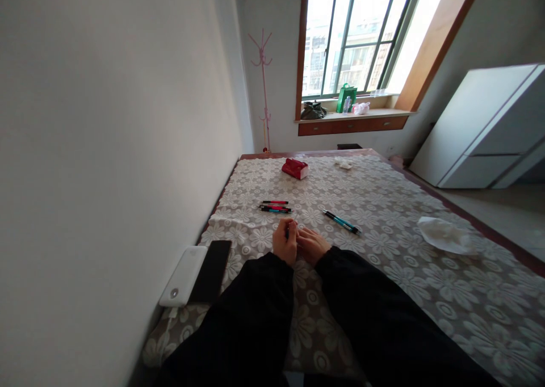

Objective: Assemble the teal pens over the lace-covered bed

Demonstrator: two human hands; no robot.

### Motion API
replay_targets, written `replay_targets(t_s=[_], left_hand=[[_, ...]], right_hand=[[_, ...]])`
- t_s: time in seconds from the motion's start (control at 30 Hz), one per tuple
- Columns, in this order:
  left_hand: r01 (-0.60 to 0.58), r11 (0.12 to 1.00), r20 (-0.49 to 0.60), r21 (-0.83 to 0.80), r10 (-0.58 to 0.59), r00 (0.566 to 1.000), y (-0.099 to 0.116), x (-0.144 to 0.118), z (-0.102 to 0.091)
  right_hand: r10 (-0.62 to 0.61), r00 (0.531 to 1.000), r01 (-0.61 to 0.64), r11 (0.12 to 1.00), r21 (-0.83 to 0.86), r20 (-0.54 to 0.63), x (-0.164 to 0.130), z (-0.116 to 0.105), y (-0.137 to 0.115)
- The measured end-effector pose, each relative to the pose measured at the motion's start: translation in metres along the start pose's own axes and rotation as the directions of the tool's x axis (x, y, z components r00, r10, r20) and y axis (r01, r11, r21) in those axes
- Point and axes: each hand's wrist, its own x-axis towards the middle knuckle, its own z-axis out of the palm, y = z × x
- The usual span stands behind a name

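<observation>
My left hand (284,243) is closed in front of me over the cloth, its fingers curled round a small dark thing (290,228) that I cannot make out. Against it rests my right hand (313,245), fingers bent and pressed together, the tips partly hidden by the left hand. Just beyond my left hand lie red-and-black pens (276,202) side by side with a blue-and-black pen (277,210). Another blue-and-black pen (340,221) lies slantwise beyond my right hand.
A patterned cloth (366,188) covers the table. Farther back sit a red tissue pack (293,168) and a crumpled tissue (343,164). White paper (446,236) lies at the right. By the left wall are a white power bank (184,276) with a cable and a dark phone (210,270).
</observation>
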Motion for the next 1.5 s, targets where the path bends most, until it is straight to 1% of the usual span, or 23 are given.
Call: replay_targets(t_s=[0.07, 0.13, 0.17, 0.2, 0.23, 0.27, 0.3, 0.37, 0.43, 0.47, 0.5, 0.53, 0.6, 0.73, 0.87, 0.97, 1.07, 1.23, 1.4, 1.5], left_hand=[[0.012, 0.999, 0.023, 0.041, -0.013, 1.0, -0.001, 0.001, 0.0], [0.029, 0.996, 0.039, 0.083, -0.032, 0.999, -0.002, 0.001, 0.0], [0.038, 0.994, 0.044, 0.101, -0.043, 0.998, -0.003, 0.002, 0.0], [0.046, 0.992, 0.049, 0.121, -0.053, 0.997, -0.004, 0.002, 0.0], [0.054, 0.989, 0.056, 0.14, -0.063, 0.996, -0.004, 0.002, 0.001], [0.06, 0.985, 0.066, 0.161, -0.071, 0.995, -0.005, 0.002, 0.001], [0.058, 0.981, 0.081, 0.187, -0.074, 0.994, -0.005, 0.002, 0.001], [0.026, 0.969, 0.123, 0.245, -0.058, 0.991, -0.005, 0.001, 0.001], [-0.023, 0.955, 0.171, 0.295, -0.029, 0.985, -0.003, 0.001, 0.001], [-0.044, 0.949, 0.19, 0.313, -0.018, 0.982, -0.002, 0.0, 0.001], [-0.058, 0.944, 0.203, 0.325, -0.01, 0.979, -0.001, 0.0, 0.001], [-0.066, 0.94, 0.212, 0.333, -0.006, 0.977, -0.001, 0.0, 0.001], [-0.071, 0.938, 0.22, 0.339, -0.005, 0.976, 0.0, 0.0, 0.001], [-0.062, 0.935, 0.218, 0.348, -0.017, 0.976, -0.002, -0.001, 0.001], [-0.054, 0.928, 0.219, 0.369, -0.03, 0.975, -0.003, -0.001, 0.001], [-0.054, 0.936, 0.228, 0.347, -0.029, 0.973, -0.004, -0.002, 0.001], [-0.048, 0.944, 0.236, 0.325, -0.032, 0.971, -0.004, -0.002, 0.0], [-0.048, 0.941, 0.236, 0.336, -0.035, 0.971, -0.005, -0.001, 0.0], [-0.064, 0.936, 0.233, 0.347, -0.02, 0.972, -0.005, -0.002, 0.001], [-0.062, 0.934, 0.227, 0.352, -0.021, 0.974, -0.005, -0.002, 0.001]], right_hand=[[0.046, 0.998, -0.043, 0.996, 0.077, -0.042, 0.001, -0.002, 0.0], [0.148, 0.983, -0.126, 0.975, 0.184, -0.11, 0.001, -0.004, 0.003], [0.222, 0.963, -0.178, 0.95, 0.257, -0.153, 0.002, -0.005, 0.005], [0.311, 0.931, -0.231, 0.909, 0.348, -0.194, 0.002, -0.007, 0.008], [0.408, 0.885, -0.273, 0.846, 0.458, -0.225, 0.002, -0.008, 0.012], [0.502, 0.832, -0.294, 0.76, 0.58, -0.237, 0.003, -0.01, 0.015], [0.584, 0.78, -0.286, 0.654, 0.7, -0.226, 0.003, -0.012, 0.018], [0.696, 0.699, -0.203, 0.412, 0.888, -0.163, 0.004, -0.014, 0.023], [0.761, 0.641, -0.083, 0.196, 0.977, -0.098, 0.005, -0.016, 0.025], [0.781, 0.62, -0.032, 0.118, 0.993, -0.073, 0.006, -0.016, 0.025], [0.796, 0.603, 0.008, 0.064, 0.998, -0.056, 0.006, -0.017, 0.026], [0.803, 0.594, 0.034, 0.034, 0.999, -0.048, 0.006, -0.017, 0.026], [0.806, 0.589, 0.055, 0.033, 0.998, -0.059, 0.006, -0.017, 0.026], [0.802, 0.588, 0.074, 0.08, 0.994, -0.109, 0.005, -0.019, 0.027], [0.804, 0.583, 0.089, 0.085, 0.992, -0.121, 0.005, -0.021, 0.025], [0.811, 0.573, 0.071, 0.093, 0.993, -0.117, 0.006, -0.02, 0.024], [0.803, 0.583, 0.047, 0.118, 0.992, -0.123, 0.005, -0.019, 0.025], [0.796, 0.582, 0.064, 0.16, 0.985, -0.168, 0.003, -0.016, 0.028], [0.789, 0.591, 0.067, 0.162, 0.984, -0.17, 0.003, -0.015, 0.027], [0.788, 0.588, 0.05, 0.189, 0.981, -0.182, 0.004, -0.016, 0.026]])
